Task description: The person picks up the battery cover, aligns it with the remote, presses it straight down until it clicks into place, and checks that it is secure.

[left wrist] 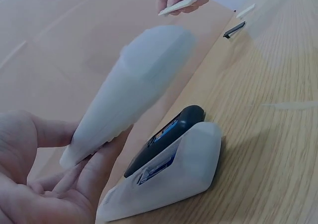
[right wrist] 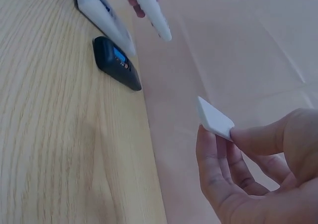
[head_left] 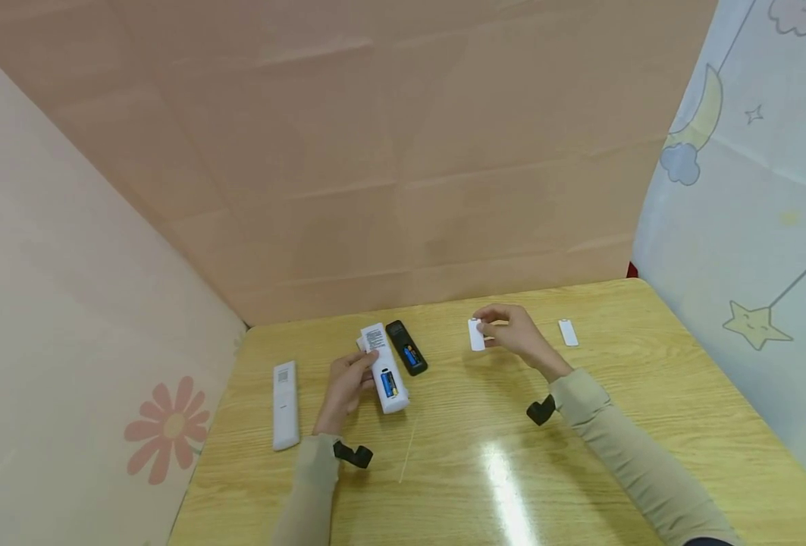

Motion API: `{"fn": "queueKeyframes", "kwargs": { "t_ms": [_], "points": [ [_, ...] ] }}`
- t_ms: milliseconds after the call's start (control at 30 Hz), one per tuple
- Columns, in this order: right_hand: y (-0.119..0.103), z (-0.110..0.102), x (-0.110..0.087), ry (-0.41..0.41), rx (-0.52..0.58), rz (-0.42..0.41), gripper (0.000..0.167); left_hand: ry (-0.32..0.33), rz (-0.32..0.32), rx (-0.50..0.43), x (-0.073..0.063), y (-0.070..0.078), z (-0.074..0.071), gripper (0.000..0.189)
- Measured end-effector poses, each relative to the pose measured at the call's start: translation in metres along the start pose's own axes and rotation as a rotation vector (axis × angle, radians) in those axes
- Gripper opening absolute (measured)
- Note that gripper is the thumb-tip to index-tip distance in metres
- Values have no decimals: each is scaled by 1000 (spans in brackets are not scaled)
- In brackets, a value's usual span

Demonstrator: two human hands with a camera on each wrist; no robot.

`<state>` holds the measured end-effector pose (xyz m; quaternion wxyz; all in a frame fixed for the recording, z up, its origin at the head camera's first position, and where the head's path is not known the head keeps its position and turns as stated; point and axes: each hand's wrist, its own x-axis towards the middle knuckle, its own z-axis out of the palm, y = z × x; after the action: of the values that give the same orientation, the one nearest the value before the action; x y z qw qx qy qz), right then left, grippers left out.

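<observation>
My left hand holds a white remote control above the table, its battery compartment uncovered and blue batteries showing. Between the thumb and fingers of my right hand is a small white battery cover, raised off the table and apart from the remote. Under the held remote lies another white remote, mostly hidden in the head view, with an uncovered compartment. Beside it rests a black remote with batteries exposed.
At the left lies a white remote with its back closed. A second white battery cover lies on the wooden table at right. A black cover lies near it. Fabric walls enclose the table's back and sides.
</observation>
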<state>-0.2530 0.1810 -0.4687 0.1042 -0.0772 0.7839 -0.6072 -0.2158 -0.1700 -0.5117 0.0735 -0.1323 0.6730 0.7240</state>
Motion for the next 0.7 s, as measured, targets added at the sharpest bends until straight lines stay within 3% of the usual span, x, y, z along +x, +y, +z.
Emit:
{"fn": "queueKeyframes", "kwargs": {
  "t_ms": [433,700],
  "points": [
    [-18,4,-9,-28,11,-28,30,-18,-15,-16,0,0,16,55],
    [-17,5,-9,-22,15,-32,29,-32,-14,-29,0,-1,25,56]
  ]
}}
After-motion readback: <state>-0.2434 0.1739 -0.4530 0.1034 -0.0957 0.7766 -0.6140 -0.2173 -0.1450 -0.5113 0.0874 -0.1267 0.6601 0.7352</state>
